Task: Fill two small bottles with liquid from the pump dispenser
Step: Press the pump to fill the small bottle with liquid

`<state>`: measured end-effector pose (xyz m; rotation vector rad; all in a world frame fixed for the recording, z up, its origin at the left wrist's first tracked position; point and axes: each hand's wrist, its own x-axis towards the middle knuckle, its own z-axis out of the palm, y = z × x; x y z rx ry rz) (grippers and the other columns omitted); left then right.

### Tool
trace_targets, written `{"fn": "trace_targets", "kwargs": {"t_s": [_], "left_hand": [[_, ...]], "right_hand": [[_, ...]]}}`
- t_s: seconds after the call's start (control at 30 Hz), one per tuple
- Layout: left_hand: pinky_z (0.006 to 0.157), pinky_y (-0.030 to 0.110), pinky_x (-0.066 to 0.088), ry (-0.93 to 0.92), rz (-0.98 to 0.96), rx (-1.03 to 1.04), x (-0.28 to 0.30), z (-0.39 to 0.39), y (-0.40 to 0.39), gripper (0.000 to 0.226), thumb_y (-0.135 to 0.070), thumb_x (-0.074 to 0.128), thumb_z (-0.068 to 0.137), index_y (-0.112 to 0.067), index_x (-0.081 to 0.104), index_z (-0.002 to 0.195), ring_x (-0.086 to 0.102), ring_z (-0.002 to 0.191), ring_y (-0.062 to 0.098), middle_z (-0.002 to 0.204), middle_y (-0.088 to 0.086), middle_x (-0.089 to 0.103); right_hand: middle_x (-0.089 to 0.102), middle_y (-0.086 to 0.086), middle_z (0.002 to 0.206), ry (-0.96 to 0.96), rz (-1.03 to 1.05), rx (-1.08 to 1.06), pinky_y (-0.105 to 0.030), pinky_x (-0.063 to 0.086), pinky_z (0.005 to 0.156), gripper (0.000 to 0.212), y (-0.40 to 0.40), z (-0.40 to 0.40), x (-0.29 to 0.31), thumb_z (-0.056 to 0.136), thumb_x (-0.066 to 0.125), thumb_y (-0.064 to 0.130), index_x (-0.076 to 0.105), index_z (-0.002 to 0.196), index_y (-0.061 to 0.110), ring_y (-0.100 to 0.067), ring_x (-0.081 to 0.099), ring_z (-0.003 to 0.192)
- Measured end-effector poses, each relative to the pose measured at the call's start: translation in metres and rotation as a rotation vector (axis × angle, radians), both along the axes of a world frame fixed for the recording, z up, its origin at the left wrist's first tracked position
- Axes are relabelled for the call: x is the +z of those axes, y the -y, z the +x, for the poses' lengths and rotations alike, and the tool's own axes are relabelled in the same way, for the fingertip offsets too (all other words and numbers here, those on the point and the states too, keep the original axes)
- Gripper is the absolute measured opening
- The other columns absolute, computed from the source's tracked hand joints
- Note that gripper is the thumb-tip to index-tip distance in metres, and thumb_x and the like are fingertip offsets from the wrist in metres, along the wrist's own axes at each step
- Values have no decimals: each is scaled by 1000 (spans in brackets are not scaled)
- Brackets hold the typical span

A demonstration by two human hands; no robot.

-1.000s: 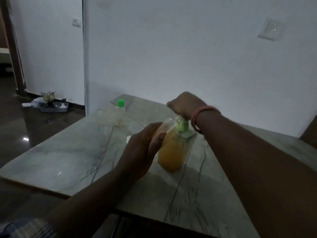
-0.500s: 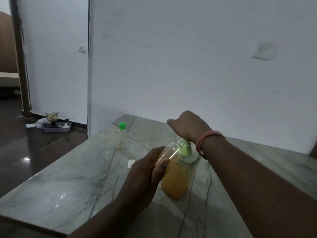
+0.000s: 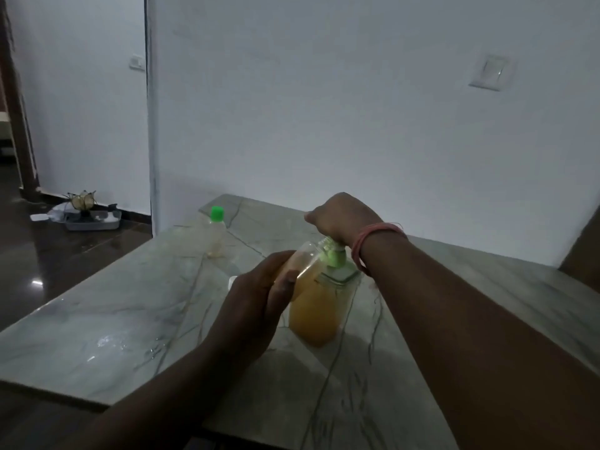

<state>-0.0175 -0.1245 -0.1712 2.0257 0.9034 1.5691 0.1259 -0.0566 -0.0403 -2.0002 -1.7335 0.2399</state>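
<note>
**A:** Start with the biggest thing in front of you.

**B:** That is the grey-green marble tabletop with dark veins (image 3: 130, 306), running from your near edge back to the plain white wall (image 3: 324, 108). Standing on it, right under your arms, you have the clear square pump dispenser full of orange liquid (image 3: 319, 315), with its light green pump head (image 3: 334, 256) on top.

**A:** And your hands?

**B:** Your right hand (image 3: 342, 216), the one with the pink thread band (image 3: 373, 241) at the wrist, sits on top of the pump head, fingers curled down over it. Your left hand (image 3: 256, 306) grips the small clear plastic bottle (image 3: 303, 264), thumb wrapped across its side. You are holding it tilted, uncapped mouth up against the green pump head (the nozzle itself is hidden, so I cannot tell whether liquid is running). The lower part of that bottle looks orange; through the clear plastic I cannot tell how much of that is its own contents and how much is the dispenser behind it.

**A:** The other bottle?

**B:** The second small clear bottle with the bright green cap (image 3: 216, 232) stands upright farther back on your left, well apart from both hands, with a little yellowish liquid at the bottom.

**A:** Anything smaller?

**B:** A small white cap (image 3: 232, 281) lies on the marble just beside your left hand, half hidden behind it.
</note>
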Motion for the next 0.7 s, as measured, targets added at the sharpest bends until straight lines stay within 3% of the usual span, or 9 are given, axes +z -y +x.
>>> {"fn": "trace_targets", "kwargs": {"t_s": [0.2, 0.33, 0.57, 0.7], "left_hand": [[55, 7, 45, -14, -5, 14, 2, -1, 4, 46, -52, 38, 98, -24, 57, 129, 63, 76, -9, 88, -25, 61], [55, 6, 44, -45, 25, 46, 2, 0, 4, 45, -49, 35, 99, -23, 57, 128, 62, 77, -9, 88, -27, 58], [57, 6, 45, -25, 6, 15, 5, 1, 5, 52, -52, 36, 96, -20, 57, 131, 62, 79, -10, 94, -29, 58], [56, 7, 45, -43, 26, 34, 2, 0, 1, 48, -51, 36, 98, -21, 56, 131, 62, 76, -8, 91, -26, 59]], "right_hand": [[57, -2, 66, 75, 62, 40, -27, 35, 51, 31, 3, -2, 8, 90, 58, 35, 54, 67, 14, -18, 54, 60], [53, -3, 62, 16, 67, 4, -27, 31, 50, 30, 5, -3, 2, 89, 57, 28, 49, 63, 13, -20, 50, 56], [59, -3, 71, 98, 22, 52, -27, 35, 51, 28, 5, -5, 13, 90, 59, 32, 55, 69, 14, -17, 52, 60], [58, -3, 67, 28, 60, 17, -27, 33, 51, 26, 2, -3, 4, 87, 58, 28, 53, 65, 14, -21, 52, 59]]}}
